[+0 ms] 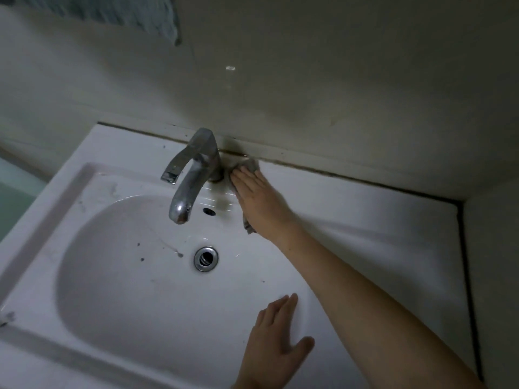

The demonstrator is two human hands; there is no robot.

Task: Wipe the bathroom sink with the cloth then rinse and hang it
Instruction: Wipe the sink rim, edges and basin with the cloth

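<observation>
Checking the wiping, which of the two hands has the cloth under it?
The right hand, pressed flat on the grey cloth beside the faucet base. The left hand rests bare on the sink front rim.

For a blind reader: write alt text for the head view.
The right hand presses a grey cloth flat on the white sink ledge beside the chrome faucet base, by the wall. The left hand rests open on the basin's near rim; dark specks dot the basin around the drain.
</observation>
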